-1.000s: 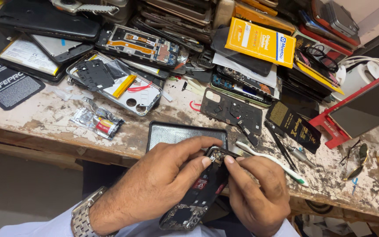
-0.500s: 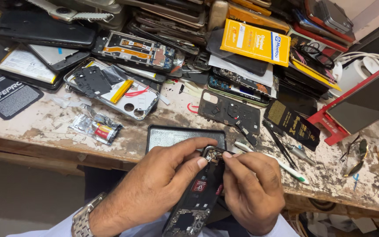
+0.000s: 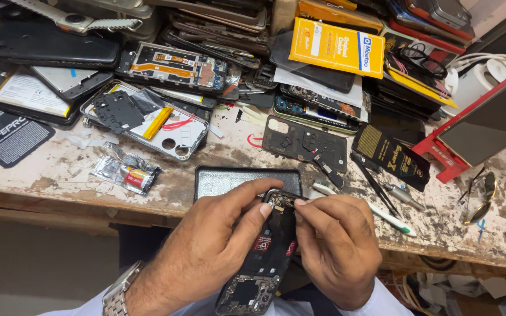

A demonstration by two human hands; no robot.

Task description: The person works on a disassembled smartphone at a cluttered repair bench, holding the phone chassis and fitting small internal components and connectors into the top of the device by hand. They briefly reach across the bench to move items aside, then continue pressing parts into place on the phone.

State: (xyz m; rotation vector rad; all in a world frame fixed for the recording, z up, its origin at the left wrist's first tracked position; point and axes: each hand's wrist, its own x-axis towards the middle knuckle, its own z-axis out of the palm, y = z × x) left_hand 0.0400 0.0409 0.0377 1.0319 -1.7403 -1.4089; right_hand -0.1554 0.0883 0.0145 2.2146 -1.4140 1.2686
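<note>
I hold an opened phone (image 3: pixel 267 248) with its back removed, dark inner boards and a small red label showing, tilted over the bench's front edge. My left hand (image 3: pixel 212 246) grips its left side, thumb pressed near the top edge. My right hand (image 3: pixel 338 248) holds the right side, with index finger and thumb pinching at the top corner where small metal parts show. Whether a tiny part sits between those fingertips cannot be seen. A metal watch is on my left wrist.
A dark tray (image 3: pixel 229 178) lies just beyond my hands. The worn bench (image 3: pixel 48 181) holds a foil packet (image 3: pixel 125 172), a white phone frame (image 3: pixel 147 123), a black back plate (image 3: pixel 306 143), tweezers (image 3: pixel 376 190), a yellow box (image 3: pixel 338 47) and a red-framed screen (image 3: pixel 487 126).
The phone has been turned more upright between my hands, and both hands shifted slightly right along the bench edge. My right fingers stay pinched at its top corner.
</note>
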